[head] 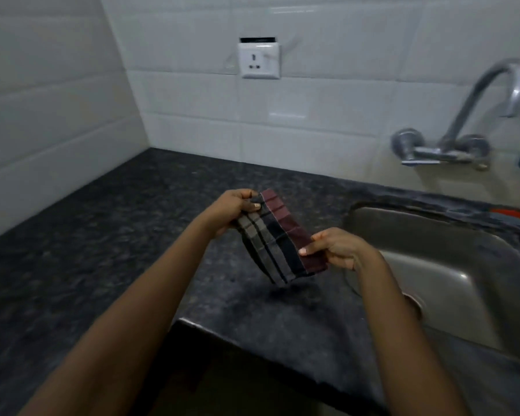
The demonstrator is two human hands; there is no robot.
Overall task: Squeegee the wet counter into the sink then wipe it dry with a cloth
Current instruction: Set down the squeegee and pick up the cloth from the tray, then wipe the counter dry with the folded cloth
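Nearest, the dark speckled surface (72, 265) runs from the near edge out to the tiled wall, with the steel sink (451, 265) let into it on the right. Above the surface, not touching it, a folded striped cloth (278, 238) is stretched between both hands. The right hand (336, 249) is the nearer one, closed on the cloth's near right end with the thumb on top; the left hand (237, 210) pinches the far left end. The cloth's long axis therefore runs from far left to near right, and the bare stone lies straight below and to the left of it, so the wipe probably starts with a lowering move. Whether the stone is wet is hard to tell in the dim, blurred picture. No squeegee can be made out; an orange-and-grey thing (514, 216) behind the sink is cut off at the right edge. Farther off, a tap (475, 115) and a socket (260, 60) sit on the wall.
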